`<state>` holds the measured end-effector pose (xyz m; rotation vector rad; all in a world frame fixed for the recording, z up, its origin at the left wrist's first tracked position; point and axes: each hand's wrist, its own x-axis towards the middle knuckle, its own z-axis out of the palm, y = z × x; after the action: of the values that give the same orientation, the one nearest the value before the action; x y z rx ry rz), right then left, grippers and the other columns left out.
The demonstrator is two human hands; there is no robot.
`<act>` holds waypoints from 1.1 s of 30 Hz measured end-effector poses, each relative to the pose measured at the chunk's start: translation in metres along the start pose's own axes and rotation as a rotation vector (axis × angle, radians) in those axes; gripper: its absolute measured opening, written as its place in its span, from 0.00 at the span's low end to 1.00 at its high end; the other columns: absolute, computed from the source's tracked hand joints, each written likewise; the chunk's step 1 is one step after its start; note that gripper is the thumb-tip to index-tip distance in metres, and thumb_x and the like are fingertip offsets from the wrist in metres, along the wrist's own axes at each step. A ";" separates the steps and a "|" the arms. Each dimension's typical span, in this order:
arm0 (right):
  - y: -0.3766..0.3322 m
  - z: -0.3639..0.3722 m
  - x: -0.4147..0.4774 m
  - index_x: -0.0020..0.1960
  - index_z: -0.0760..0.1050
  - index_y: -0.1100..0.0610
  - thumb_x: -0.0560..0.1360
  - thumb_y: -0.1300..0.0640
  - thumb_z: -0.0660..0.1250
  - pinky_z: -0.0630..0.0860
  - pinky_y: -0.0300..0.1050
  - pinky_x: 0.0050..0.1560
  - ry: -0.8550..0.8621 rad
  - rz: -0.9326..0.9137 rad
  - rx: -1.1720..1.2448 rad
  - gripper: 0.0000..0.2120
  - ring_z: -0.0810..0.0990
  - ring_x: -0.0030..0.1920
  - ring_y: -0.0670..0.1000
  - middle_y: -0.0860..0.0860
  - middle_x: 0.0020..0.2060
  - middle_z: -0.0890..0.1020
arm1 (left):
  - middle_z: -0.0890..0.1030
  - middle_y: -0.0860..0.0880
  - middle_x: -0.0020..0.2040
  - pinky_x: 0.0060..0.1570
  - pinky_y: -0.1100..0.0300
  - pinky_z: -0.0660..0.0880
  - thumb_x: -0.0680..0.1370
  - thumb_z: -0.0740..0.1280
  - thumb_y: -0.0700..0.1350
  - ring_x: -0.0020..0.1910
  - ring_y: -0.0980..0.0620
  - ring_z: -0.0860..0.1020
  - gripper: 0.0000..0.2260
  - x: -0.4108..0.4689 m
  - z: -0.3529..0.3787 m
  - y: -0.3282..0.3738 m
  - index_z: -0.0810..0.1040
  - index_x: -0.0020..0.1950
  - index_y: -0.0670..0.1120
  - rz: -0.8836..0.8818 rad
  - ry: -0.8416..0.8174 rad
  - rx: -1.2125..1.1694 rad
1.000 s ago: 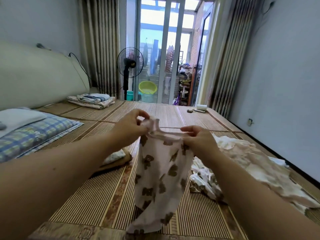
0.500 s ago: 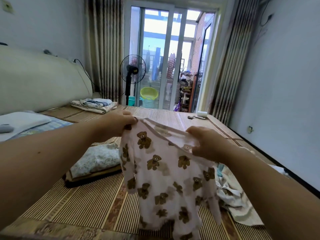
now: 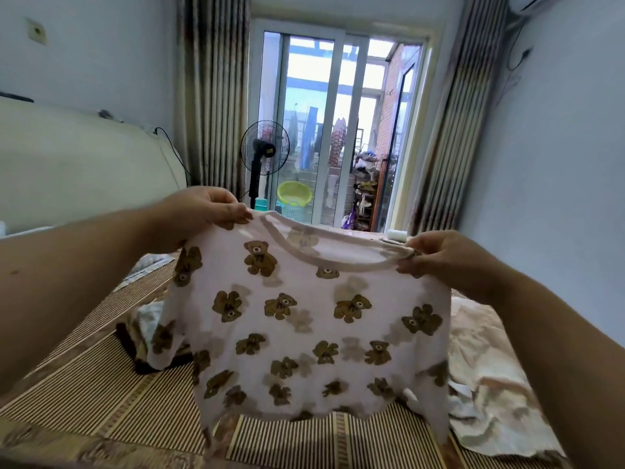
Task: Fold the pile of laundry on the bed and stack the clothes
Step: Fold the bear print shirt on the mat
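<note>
Reaching forward with both arms, raised over the bed. Pinching one shoulder of a white bear-print shirt (image 3: 304, 316) with the left hand (image 3: 209, 208), thumb on top and fingers curled under the cloth; gripping the other end of the neckline with the right hand (image 3: 439, 255), fingers bent round the hem. Held spread wide between the two, front toward the camera, collar uppermost, lower edge hanging just above the striped bed mat (image 3: 101, 384), left-side sleeve drooping loose. Behind the shirt on the left, partly hidden by it, a dark-edged stack of folded cloth (image 3: 145, 319), perhaps a cushion, hard to tell at this angle. To the right, lying on the mat, a crumpled pile of pale laundry (image 3: 490, 367), half covered by the right forearm. At the bed's far edge, a small white roll (image 3: 396, 234). Along the left wall, a cream padded headboard (image 3: 84, 164). Straight ahead, a black standing fan (image 3: 264, 148) in front of a sliding glass door (image 3: 331, 130), with a yellow-green basin (image 3: 294, 192) sitting on a basket (image 3: 294, 213) beside it; striped curtains (image 3: 211, 96) on both sides. Past the glass, clothes on a line (image 3: 309, 137). On the right, a plain pale wall (image 3: 558, 164)
</note>
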<state>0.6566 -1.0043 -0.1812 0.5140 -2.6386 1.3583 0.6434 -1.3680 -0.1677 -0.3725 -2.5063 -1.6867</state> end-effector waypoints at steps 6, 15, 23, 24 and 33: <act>-0.017 -0.020 0.007 0.40 0.81 0.58 0.63 0.51 0.72 0.78 0.37 0.34 0.039 -0.064 0.208 0.12 0.80 0.34 0.46 0.52 0.36 0.84 | 0.79 0.44 0.36 0.27 0.63 0.76 0.62 0.77 0.54 0.30 0.50 0.77 0.22 0.004 -0.019 -0.001 0.76 0.46 0.43 -0.031 -0.114 -0.038; 0.094 0.055 0.100 0.42 0.82 0.56 0.72 0.54 0.73 0.75 0.41 0.44 -0.016 0.200 -0.162 0.05 0.82 0.40 0.47 0.48 0.36 0.86 | 0.79 0.49 0.40 0.36 0.59 0.68 0.76 0.69 0.54 0.41 0.50 0.76 0.10 0.088 0.027 -0.118 0.77 0.41 0.50 -0.137 0.040 0.617; 0.257 0.165 0.151 0.39 0.79 0.52 0.74 0.48 0.68 0.72 0.41 0.37 -0.136 0.400 -0.530 0.09 0.79 0.40 0.44 0.44 0.34 0.82 | 0.79 0.50 0.43 0.35 0.59 0.66 0.80 0.62 0.52 0.39 0.55 0.75 0.09 0.153 0.112 -0.283 0.70 0.41 0.53 -0.267 -0.055 0.784; 0.270 0.175 0.155 0.40 0.79 0.52 0.74 0.47 0.67 0.72 0.42 0.38 -0.155 0.406 -0.575 0.09 0.79 0.41 0.45 0.44 0.36 0.82 | 0.78 0.50 0.42 0.36 0.58 0.67 0.80 0.62 0.54 0.39 0.54 0.74 0.10 0.158 0.122 -0.297 0.70 0.40 0.54 -0.258 -0.077 0.838; 0.303 0.170 0.163 0.48 0.75 0.52 0.71 0.34 0.66 0.74 0.42 0.41 -0.338 0.584 -0.543 0.21 0.77 0.43 0.46 0.48 0.43 0.79 | 0.77 0.52 0.43 0.37 0.59 0.69 0.78 0.64 0.60 0.41 0.55 0.75 0.13 0.164 0.134 -0.342 0.73 0.49 0.52 -0.368 -0.289 0.815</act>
<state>0.4035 -1.0185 -0.4695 -0.1276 -3.4226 0.5961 0.4054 -1.3424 -0.4908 -0.0713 -3.3379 -0.5530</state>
